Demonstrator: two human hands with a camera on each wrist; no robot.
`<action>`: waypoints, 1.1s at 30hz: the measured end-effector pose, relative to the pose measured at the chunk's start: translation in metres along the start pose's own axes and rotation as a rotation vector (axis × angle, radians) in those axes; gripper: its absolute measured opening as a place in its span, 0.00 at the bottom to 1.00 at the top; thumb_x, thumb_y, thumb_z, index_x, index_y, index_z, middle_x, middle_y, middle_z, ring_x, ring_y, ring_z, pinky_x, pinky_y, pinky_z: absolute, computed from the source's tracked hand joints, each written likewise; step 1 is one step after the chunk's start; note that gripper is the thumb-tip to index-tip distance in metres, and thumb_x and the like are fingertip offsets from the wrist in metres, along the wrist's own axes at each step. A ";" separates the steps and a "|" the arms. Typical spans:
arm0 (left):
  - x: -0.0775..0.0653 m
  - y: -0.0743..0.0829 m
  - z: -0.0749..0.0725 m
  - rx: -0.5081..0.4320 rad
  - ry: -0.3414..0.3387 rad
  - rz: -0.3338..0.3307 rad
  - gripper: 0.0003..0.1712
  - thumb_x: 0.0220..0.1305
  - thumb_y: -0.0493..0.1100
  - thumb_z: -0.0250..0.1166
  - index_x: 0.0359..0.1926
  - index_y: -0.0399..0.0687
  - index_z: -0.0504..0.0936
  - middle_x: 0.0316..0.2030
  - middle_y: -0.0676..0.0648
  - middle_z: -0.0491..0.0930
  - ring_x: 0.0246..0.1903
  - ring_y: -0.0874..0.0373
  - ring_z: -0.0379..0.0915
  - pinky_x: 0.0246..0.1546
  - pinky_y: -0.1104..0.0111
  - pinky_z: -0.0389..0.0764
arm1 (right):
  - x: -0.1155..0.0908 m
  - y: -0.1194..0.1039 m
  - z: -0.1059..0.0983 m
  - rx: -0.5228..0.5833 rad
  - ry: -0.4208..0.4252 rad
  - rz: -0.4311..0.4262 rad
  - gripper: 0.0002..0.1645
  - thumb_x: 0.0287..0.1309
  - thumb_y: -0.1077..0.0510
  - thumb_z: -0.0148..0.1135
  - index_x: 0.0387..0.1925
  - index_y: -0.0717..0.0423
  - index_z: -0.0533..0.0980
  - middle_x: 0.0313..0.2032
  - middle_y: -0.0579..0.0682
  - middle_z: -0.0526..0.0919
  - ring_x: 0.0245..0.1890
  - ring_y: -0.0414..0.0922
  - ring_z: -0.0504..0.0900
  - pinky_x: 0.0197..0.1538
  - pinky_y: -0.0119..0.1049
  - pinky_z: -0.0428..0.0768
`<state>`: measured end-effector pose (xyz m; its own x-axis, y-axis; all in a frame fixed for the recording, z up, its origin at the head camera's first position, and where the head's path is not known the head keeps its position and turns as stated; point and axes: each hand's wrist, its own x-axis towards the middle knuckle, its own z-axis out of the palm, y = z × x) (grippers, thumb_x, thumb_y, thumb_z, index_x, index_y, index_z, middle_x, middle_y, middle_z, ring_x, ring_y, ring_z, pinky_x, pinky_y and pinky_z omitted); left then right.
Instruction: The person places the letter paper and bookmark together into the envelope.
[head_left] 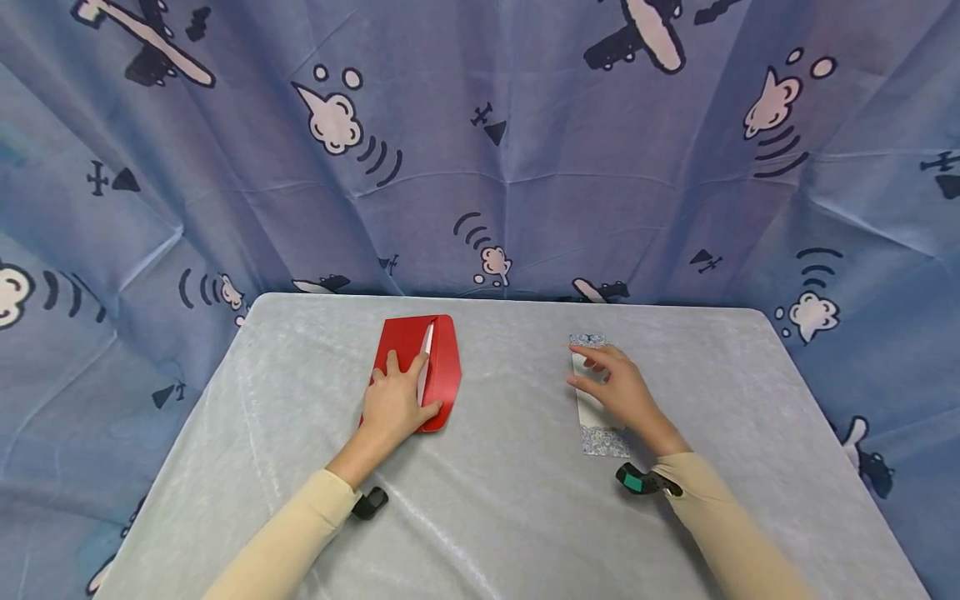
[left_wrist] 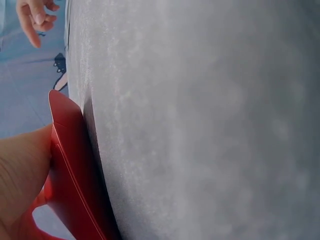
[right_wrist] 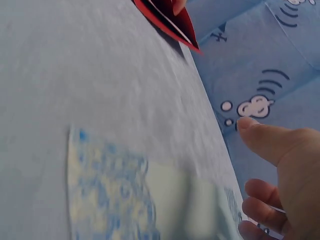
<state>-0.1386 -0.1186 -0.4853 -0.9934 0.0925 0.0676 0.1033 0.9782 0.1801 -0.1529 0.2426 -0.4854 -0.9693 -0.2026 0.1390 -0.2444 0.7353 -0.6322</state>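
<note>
Envelope (head_left: 447, 367) pinned at left, card (head_left: 591, 413) flat at right

Envelope lies on the table (head_left: 510, 467), flap (head_left: 446, 342) toward the card. Left hand (head_left: 396, 398) rests across it, fingers spread and straight, thumb against the flap. Reading: the spread gives broad pressure against sliding, while the thumb probably holds the flap away from the body, so the mouth gapes. A white strip (head_left: 428, 337) shows in the gap; lining or paper, cannot tell.

Card lies lengthwise away from the person, patterned bands at both ends, well apart from the envelope. Right hand (head_left: 618, 387) is over it, thumb and fingers apart, nothing gripped. That spacing presumably suits a pinch across the card's narrow width. Fingertip contact unclear: the right wrist view is blurred.
</note>
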 end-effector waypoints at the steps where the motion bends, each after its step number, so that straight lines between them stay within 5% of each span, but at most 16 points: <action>1: 0.000 0.000 0.000 0.002 0.002 0.002 0.50 0.46 0.62 0.75 0.70 0.58 0.67 0.64 0.29 0.68 0.50 0.31 0.76 0.36 0.49 0.87 | -0.001 0.003 -0.002 -0.003 0.011 0.000 0.34 0.57 0.47 0.70 0.65 0.46 0.74 0.45 0.55 0.79 0.45 0.51 0.78 0.46 0.44 0.75; 9: 0.000 0.000 0.000 0.012 0.003 0.007 0.50 0.46 0.62 0.75 0.70 0.58 0.67 0.64 0.29 0.68 0.49 0.32 0.76 0.35 0.49 0.87 | -0.012 0.023 -0.008 -0.050 0.065 -0.004 0.32 0.55 0.52 0.72 0.62 0.51 0.76 0.40 0.55 0.78 0.36 0.47 0.71 0.38 0.34 0.69; 15: -0.001 0.001 0.000 0.011 0.006 0.008 0.50 0.46 0.62 0.75 0.70 0.58 0.67 0.64 0.29 0.68 0.49 0.31 0.76 0.35 0.49 0.87 | -0.015 0.029 -0.012 -0.077 0.090 0.015 0.32 0.55 0.51 0.72 0.62 0.53 0.77 0.40 0.57 0.78 0.37 0.49 0.75 0.40 0.36 0.72; 26: -0.001 0.000 -0.002 0.010 0.011 0.014 0.49 0.47 0.62 0.75 0.70 0.57 0.67 0.64 0.29 0.68 0.49 0.31 0.76 0.34 0.49 0.87 | -0.018 0.035 -0.012 -0.082 0.053 0.081 0.33 0.54 0.49 0.73 0.61 0.56 0.77 0.39 0.58 0.78 0.39 0.50 0.76 0.44 0.41 0.74; 33: 0.000 0.000 -0.001 0.006 0.000 0.010 0.49 0.47 0.62 0.74 0.70 0.58 0.67 0.63 0.29 0.68 0.50 0.31 0.76 0.35 0.49 0.87 | -0.015 0.028 -0.010 -0.155 0.020 0.100 0.38 0.51 0.43 0.74 0.60 0.58 0.77 0.34 0.57 0.74 0.34 0.48 0.68 0.38 0.38 0.64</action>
<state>-0.1382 -0.1184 -0.4841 -0.9923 0.1020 0.0696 0.1127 0.9784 0.1735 -0.1457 0.2725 -0.4980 -0.9889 -0.1122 0.0973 -0.1466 0.8423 -0.5187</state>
